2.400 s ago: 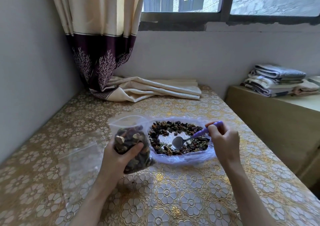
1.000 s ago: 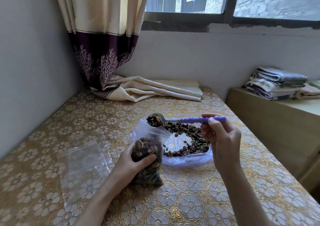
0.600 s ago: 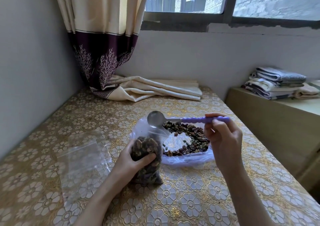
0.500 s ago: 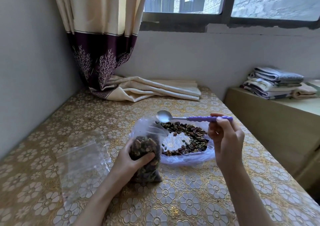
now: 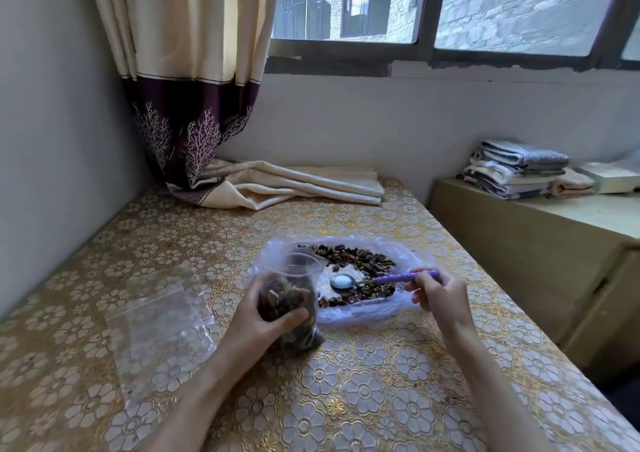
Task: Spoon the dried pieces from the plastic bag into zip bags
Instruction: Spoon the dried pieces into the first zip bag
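I am watching my left hand [image 5: 266,320] gripping the clear zip bag packed with dark dried pieces [image 5: 289,308], thumb across its front and fingers curled behind, keeping it standing upright on the gold floral-patterned table [image 5: 363,392]. Its mouth is gaping open at the top, and the fill is reaching well up its sides, so I am judging it close to full.

Just beyond and to the right of that hand, my right hand [image 5: 438,294] is pinching the purple plastic handle of the metal spoon [image 5: 377,280]. A moment ago the spoon was riding empty above the zip bag's mouth after tipping its load in; now it is lying low, its shiny bowl empty and resting in the bare middle of the open translucent plastic bag [image 5: 408,259]. That is telling me one transfer is finished and the next scoop is starting.

The loose dried pieces [image 5: 349,256] are ringing the spoon, most lying on the far side of it and a thinner band on the near side.

Left of my left hand, a second empty clear zip bag [image 5: 159,316] is lying flat, waiting for its turn.

Farthest off, a folded cream curtain end [image 5: 294,188] is resting on the table.
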Demonstrator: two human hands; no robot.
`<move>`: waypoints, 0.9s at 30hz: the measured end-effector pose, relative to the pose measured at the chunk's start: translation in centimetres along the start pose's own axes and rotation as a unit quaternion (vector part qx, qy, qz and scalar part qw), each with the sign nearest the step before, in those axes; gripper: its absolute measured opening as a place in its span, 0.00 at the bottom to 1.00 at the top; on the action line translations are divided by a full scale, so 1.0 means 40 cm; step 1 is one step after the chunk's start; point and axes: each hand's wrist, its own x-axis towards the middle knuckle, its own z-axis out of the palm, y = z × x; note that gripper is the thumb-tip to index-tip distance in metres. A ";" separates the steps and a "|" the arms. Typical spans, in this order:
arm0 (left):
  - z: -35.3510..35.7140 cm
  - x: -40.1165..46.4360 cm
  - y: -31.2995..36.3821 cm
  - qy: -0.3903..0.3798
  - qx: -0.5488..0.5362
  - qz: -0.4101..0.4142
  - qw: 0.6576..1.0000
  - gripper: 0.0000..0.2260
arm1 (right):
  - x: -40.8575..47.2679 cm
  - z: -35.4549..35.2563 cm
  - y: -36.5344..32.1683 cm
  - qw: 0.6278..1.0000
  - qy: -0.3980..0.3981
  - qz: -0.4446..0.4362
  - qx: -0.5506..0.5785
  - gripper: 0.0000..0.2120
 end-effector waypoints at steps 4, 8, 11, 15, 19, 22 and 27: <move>0.000 0.003 0.009 0.023 -0.014 0.007 1.000 0.17 | -0.017 0.001 -0.008 0.977 0.034 -0.081 -0.195 0.10; 0.002 -0.001 0.032 0.042 -0.048 0.043 0.997 0.20 | -0.055 0.025 -0.047 0.947 0.043 -0.197 -0.251 0.05; 0.004 -0.001 0.042 -0.001 -0.069 0.039 0.997 0.23 | -0.092 0.062 -0.097 0.967 -0.154 -0.175 -0.106 0.09; 0.016 -0.006 0.035 -0.080 0.017 -0.029 0.996 0.27 | -0.119 0.115 -0.099 0.937 -0.315 -0.137 -0.066 0.14; 0.013 -0.004 0.030 -0.035 0.025 -0.017 0.999 0.21 | -0.135 0.147 -0.082 0.946 -0.289 -0.146 0.003 0.05; 0.017 -0.005 0.048 -0.021 0.010 0.030 0.999 0.18 | -0.138 0.159 -0.099 0.947 -0.273 -0.161 0.052 0.09; 0.018 0.002 0.079 -0.009 -0.023 0.097 0.995 0.20 | -0.129 0.165 -0.143 0.943 -0.250 -0.207 0.079 0.07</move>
